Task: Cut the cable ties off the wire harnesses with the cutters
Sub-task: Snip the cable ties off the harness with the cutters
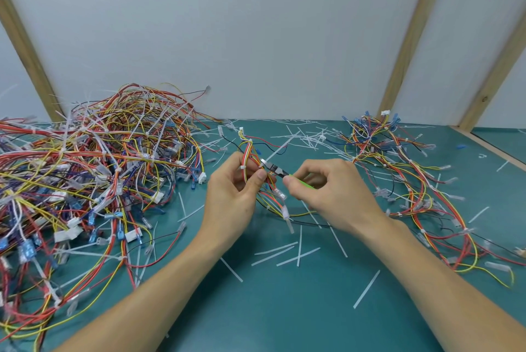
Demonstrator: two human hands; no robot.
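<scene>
Hands meeting mid-frame over the teal mat (284,309). Left hand (232,195) curled round a small wire harness (250,158) of red, yellow and orange leads, thumb and fingers pinching the bundle so the upper loop stands above the knuckles and the rest trails down toward the mat. Right hand (330,192) wrapped round the green handles of the cutters (274,167), dark metal nose pointing left and sitting right against the harness just beside the left thumb, at a white cable tie (242,166) or very near it. Can't tell how far the blades are parted, too small and partly hidden by fingers. Huge tangled heap of uncut harnesses (85,166) filling the left side, white ties and blue and white connectors poking out everywhere. Smaller pile of harnesses (404,169) spread out on the right. Snipped white tie offcuts (287,253) scattered all over the mat, thickest toward the back by the pale wall panel (256,24) and also close in front between the forearms. Wooden battens (412,36) leaning up against that wall on both sides.
</scene>
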